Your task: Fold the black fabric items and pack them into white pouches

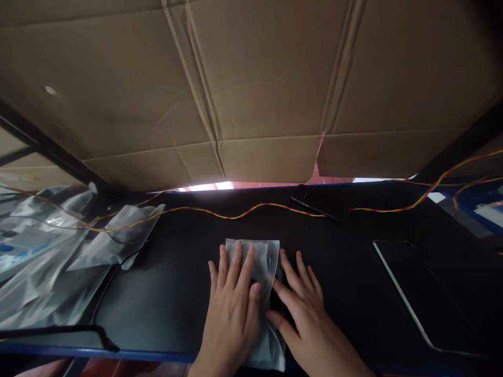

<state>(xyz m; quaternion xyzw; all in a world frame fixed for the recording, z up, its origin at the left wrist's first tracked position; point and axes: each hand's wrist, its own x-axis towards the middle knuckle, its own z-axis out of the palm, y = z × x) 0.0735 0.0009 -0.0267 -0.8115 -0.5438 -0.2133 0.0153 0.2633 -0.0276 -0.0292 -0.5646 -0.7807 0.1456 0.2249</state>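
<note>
A frosted plastic zip bag lies flat on the black tabletop, with something pale inside that I cannot make out. Across the bag's left side rests my left hand, palm down and fingers spread. My right hand is at the bag's right edge, its fingers apart and its thumb and index fingertip touching the zip side. The slider shows at the bag's lower right corner. Neither hand is closed around anything.
Phones lie at the right and at the back. Red and yellow twisted wires cross the table. More plastic bags pile up at the left beside a black cable. Cardboard stands behind.
</note>
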